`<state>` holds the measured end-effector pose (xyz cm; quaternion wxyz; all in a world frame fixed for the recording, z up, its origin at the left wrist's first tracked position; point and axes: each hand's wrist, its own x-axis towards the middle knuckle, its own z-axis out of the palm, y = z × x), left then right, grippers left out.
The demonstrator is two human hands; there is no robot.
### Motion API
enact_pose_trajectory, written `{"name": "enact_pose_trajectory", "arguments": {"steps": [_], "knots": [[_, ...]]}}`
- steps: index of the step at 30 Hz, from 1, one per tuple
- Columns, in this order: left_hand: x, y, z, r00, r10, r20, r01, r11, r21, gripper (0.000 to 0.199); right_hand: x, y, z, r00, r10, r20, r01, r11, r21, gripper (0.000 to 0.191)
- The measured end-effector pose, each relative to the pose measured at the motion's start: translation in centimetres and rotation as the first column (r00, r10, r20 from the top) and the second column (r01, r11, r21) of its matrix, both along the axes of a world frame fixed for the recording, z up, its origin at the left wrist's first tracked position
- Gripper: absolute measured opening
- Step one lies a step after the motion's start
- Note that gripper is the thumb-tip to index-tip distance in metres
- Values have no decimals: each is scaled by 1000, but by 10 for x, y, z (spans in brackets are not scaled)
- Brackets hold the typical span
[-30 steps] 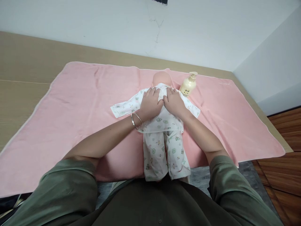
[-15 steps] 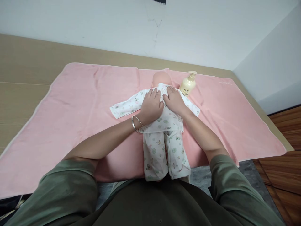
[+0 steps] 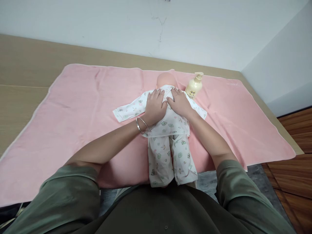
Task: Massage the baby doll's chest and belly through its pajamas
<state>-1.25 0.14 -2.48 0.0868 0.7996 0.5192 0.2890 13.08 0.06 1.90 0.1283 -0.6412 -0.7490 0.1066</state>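
Note:
A baby doll [image 3: 166, 79] lies on a pink blanket [image 3: 80, 97], its bald head towards the wall and its legs towards me. It wears a white printed top [image 3: 168, 125] and matching trousers [image 3: 161, 159]; its face does not show. My left hand [image 3: 156, 105] rests flat on the left of the top's upper part, fingers stretched out. Opposite it, my right hand [image 3: 179, 102] lies flat on the right side, fingers pointing to the head. The two thumbs come close together in the middle. Neither hand grips anything.
A cream pump bottle [image 3: 194, 86] stands on the blanket, right of the doll's head. The blanket covers much of a wooden table [image 3: 24, 65] set against a white wall [image 3: 109, 26]. Brown wood-grain panelling [image 3: 297, 139] is at the right.
My left hand has shifted slightly to the left and away from me on the doll's top, and the thumbs sit a little higher. The doll and bottle look unmoved.

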Motion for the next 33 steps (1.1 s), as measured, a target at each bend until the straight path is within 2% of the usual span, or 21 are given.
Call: {"name": "enact_pose_trajectory", "arguments": {"steps": [5, 16, 33], "knots": [[-1, 3, -4, 1000, 10, 16, -10, 1000, 9, 58, -3, -1, -3, 1000, -5, 14, 4, 1000, 18, 65], [0, 1, 1, 1000, 15, -6, -15, 1000, -17, 59, -2, 1, -7, 999, -11, 32, 10, 1000, 23, 66], [-1, 2, -2, 1000, 13, 8, -13, 1000, 1, 59, -1, 2, -10, 1000, -17, 12, 16, 1000, 25, 66]]}}
